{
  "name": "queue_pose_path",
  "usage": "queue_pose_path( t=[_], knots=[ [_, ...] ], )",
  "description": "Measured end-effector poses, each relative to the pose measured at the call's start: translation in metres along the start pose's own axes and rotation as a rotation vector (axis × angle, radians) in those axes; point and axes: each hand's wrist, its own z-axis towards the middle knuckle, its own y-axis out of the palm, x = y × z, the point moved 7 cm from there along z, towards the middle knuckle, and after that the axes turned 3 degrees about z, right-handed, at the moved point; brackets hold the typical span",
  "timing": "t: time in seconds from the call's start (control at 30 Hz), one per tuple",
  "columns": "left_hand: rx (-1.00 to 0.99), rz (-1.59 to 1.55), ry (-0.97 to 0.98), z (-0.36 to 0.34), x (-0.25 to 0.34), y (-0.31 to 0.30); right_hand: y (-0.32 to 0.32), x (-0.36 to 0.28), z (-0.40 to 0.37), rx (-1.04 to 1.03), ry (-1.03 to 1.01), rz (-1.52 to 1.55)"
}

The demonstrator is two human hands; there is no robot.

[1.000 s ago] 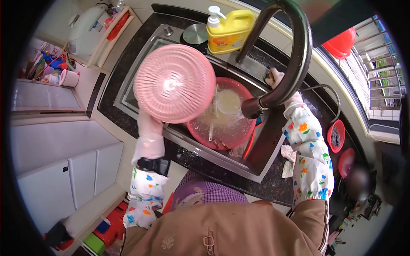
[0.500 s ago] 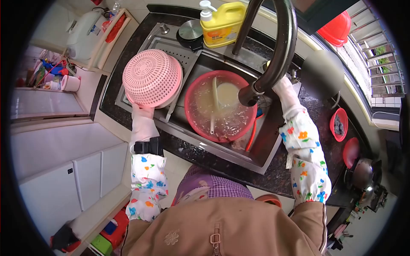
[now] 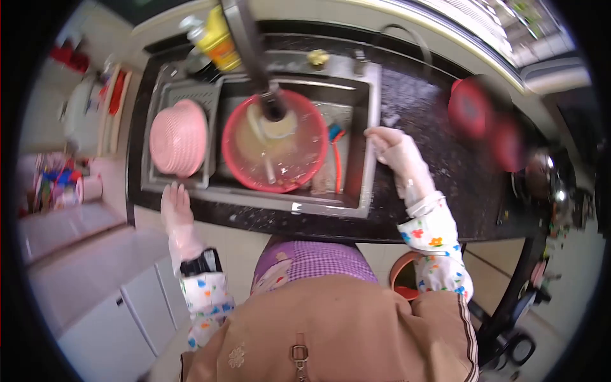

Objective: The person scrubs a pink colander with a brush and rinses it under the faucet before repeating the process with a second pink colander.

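Having left the pink basket [image 3: 179, 138], your left hand [image 3: 177, 207] is hovering open; the basket is sitting perforated at left. Your right hand [image 3: 396, 150] is hovering nearer you, grip unclear.

The basket [image 3: 179, 139] seems to sit left of the basin [image 3: 303, 155].
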Motion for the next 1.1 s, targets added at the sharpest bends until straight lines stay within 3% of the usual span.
queue_pose_path(
  t=[0.07, 0.13, 0.2, 0.27, 0.3, 0.33, 0.4, 0.43, 0.53, 0.6, 0.67, 0.73, 0.77, 1.1],
  knots=[
    [-0.308, 0.083, 0.031, -0.023, 0.001, 0.035, -0.012, -0.022, -0.02, 0.061, -0.016, 0.065],
    [-0.406, 0.142, 0.031, -0.047, -0.005, 0.065, -0.027, -0.054, -0.042, 0.08, 0.067, 0.176],
    [-0.361, 0.211, -0.051, -0.071, -0.007, 0.102, -0.046, -0.116, -0.069, 0.079, -0.199, 0.272],
    [-0.509, 0.279, -0.059, -0.083, -0.009, 0.145, -0.037, -0.128, -0.083, -0.14, -0.089, 0.799],
    [-0.483, 0.3, -0.06, -0.092, -0.011, 0.163, -0.032, -0.136, -0.091, -0.24, -0.056, 1.023],
    [-0.692, 0.237, -0.132, -0.073, -0.028, 0.173, -0.02, -0.141, -0.091, -0.321, -0.106, 1.171],
    [-0.672, 0.335, -0.167, -0.089, -0.037, 0.202, 0.071, -0.083, -0.061, -0.422, -0.038, 1.242],
    [-0.721, 0.34, -0.177, -0.094, -0.043, 0.215, 0.092, -0.058, -0.068, -0.37, -0.05, 1.235],
    [-0.863, 0.437, -0.276, -0.098, -0.064, 0.235, 0.107, -0.013, -0.076, 0.233, -0.147, -0.261],
    [-0.868, 0.507, -0.169, -0.095, -0.067, 0.231, 0.08, -0.008, -0.083, 0.086, 0.148, -0.049],
    [-0.872, 0.554, -0.274, -0.066, -0.096, 0.216, 0.06, 0.019, -0.09, 0.228, 0.233, -0.187],
    [-0.896, 0.531, -0.356, -0.057, -0.118, 0.208, 0.044, 0.027, -0.107, 0.19, 0.339, -0.205],
    [-0.871, 0.516, -0.412, -0.052, -0.127, 0.204, 0.051, 0.05, -0.111, 0.199, 0.341, -0.195],
    [-0.997, 0.58, -0.509, -0.064, -0.163, 0.238, 0.055, 0.053, -0.171, 0.376, 0.357, -0.057]
  ],
)
